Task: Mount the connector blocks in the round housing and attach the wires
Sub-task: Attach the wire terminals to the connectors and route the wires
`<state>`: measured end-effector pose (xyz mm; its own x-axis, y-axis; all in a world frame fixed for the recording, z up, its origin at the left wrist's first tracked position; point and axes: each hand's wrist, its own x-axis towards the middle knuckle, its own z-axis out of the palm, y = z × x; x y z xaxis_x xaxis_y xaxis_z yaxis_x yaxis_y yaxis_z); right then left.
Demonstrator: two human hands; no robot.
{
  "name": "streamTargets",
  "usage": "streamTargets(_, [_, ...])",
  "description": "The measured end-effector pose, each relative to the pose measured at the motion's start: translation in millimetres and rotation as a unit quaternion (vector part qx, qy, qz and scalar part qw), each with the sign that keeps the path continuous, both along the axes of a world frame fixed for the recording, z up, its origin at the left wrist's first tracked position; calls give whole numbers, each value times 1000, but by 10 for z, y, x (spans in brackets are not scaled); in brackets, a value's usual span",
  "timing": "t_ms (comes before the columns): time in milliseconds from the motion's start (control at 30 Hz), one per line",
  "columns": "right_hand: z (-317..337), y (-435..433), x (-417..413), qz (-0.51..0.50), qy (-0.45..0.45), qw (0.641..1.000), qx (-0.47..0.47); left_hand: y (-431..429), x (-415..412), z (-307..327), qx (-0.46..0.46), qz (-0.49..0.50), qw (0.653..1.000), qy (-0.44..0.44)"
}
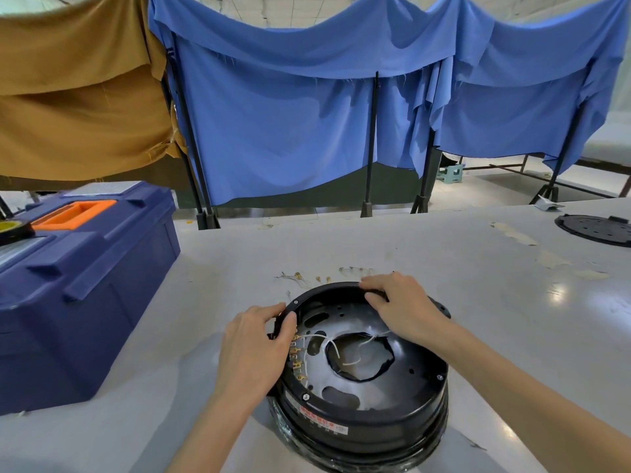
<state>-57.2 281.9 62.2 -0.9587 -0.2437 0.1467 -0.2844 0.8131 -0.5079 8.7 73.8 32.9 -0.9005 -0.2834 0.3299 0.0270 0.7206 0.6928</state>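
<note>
A black round housing (pixel 362 414) stands on the grey table in front of me, its open side up. Inside it lies a shiny metal plate with a ragged central hole, and white wires (pixel 336 349) loop across that hole. A row of brass connector terminals (pixel 297 353) runs along the inner left wall. My left hand (pixel 256 349) grips the housing's left rim, thumb over the edge. At the far rim, my right hand (pixel 399 302) holds the edge with its fingers curled over it. Loose wires with small brass terminals (pixel 307 276) lie on the table just behind the housing.
A dark blue toolbox (pixel 78 285) with an orange handle stands at the left, a tape roll (pixel 12 228) on its lid. A black round cover plate (pixel 596 228) lies at the far right. Blue and brown cloths hang on stands behind the table.
</note>
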Motion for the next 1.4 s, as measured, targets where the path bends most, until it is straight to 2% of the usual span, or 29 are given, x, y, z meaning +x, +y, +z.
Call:
streamTargets(133, [-29,-68,7,4,-1,1000,11,-54,-125,71,18,-21,1000,-4])
streamTargets(367, [-28,-160,27,13,-11,999,-47,-151,-388,85,45,-47,998,-27])
streamTargets(500, [20,-75,-140,-13,-41,988,-149,-185,-438,37,51,-56,997,-17])
streamTargets(600, [-9,86,-461,-102,-42,967,-231,-187,-432,24,36,-63,997,-10])
streamTargets(800, [-173,88,-944,-134,-103,978,-119,-173,-427,44,7,-67,998,1])
streamTargets(1000, [-361,-30,-1103,-193,-79,973,-98,-169,-411,60,4,-75,997,4])
streamTargets(1133, [-381,18,-1099,-207,-58,951,-221,-175,-406,71,16,-76,997,-1])
streamTargets(1267, [-210,34,-937,-150,9,940,-307,-182,-407,102,33,-83,996,-18])
streamTargets(1400, [-18,-69,-674,-64,91,954,-277,-157,-377,214,116,-106,988,-8])
